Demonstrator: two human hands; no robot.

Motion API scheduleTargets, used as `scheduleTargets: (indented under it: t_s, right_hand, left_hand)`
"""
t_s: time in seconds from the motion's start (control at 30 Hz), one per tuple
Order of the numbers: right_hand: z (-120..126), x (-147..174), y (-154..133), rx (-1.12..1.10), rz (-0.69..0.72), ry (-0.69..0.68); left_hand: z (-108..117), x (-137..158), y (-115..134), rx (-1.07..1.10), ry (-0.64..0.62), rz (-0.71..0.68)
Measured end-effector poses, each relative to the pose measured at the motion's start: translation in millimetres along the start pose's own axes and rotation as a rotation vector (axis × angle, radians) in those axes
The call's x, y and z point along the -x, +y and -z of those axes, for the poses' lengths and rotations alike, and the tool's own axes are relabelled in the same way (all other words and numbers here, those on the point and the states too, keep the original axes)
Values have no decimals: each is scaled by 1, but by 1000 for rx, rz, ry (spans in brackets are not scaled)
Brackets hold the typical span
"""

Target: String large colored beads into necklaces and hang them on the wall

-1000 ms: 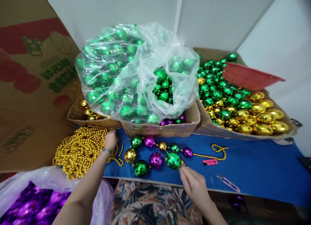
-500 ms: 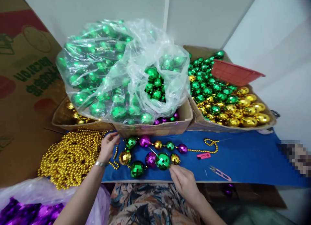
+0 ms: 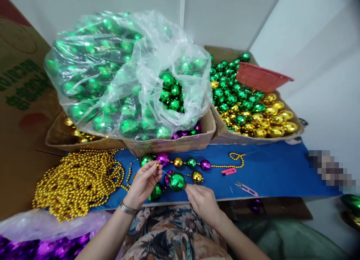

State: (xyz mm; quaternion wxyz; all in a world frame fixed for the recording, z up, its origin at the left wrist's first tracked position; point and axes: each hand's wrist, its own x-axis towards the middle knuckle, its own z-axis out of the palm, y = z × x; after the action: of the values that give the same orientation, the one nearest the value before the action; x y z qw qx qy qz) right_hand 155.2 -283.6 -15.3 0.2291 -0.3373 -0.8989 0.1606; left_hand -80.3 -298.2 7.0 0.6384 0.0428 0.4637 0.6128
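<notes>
My left hand (image 3: 144, 183) pinches a small gold bead (image 3: 158, 165) between thumb and fingertips, at the tip of a thin needle (image 3: 165, 172). The needle slants out of a large green faceted bead (image 3: 177, 181). At that bead's lower right end, my right hand (image 3: 204, 202) is closed in a pinch on the needle's other end, which the fingers hide. A purple bead (image 3: 168, 179) is partly covered behind the green one, and a gold faceted bead (image 3: 197, 177) lies to the right. Another green bead (image 3: 155, 192) sits below my left fingers. Behind runs a strung row with a purple bead (image 3: 206, 165).
Gold bead chains (image 3: 78, 181) are heaped at left on the blue cloth (image 3: 270, 170). Pink thread snips (image 3: 246, 189) and a pink tag (image 3: 228, 171) lie right. Behind stand a clear bag (image 3: 112, 76) of green beads, cardboard boxes (image 3: 174, 145) and a red basket (image 3: 263, 76).
My left hand has moved right and down from beside the gold chains to the needle tip, now with a small gold bead. My right hand keeps its pinch. The view has shifted slightly.
</notes>
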Motion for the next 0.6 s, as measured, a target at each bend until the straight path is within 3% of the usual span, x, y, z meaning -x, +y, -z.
scheduleTargets:
  t_s: [0.2, 0.4, 0.6]
  right_hand:
    - [0, 5, 4, -1, -13, 8]
    - [1, 5, 5, 114, 5, 41]
    - [-26, 30, 22, 122, -40, -61]
  left_hand:
    - [-5, 0, -7, -22, -6, 0]
    - [-8, 2, -12, -190, -34, -101]
    - [-12, 6, -40, -481, -101, -116]
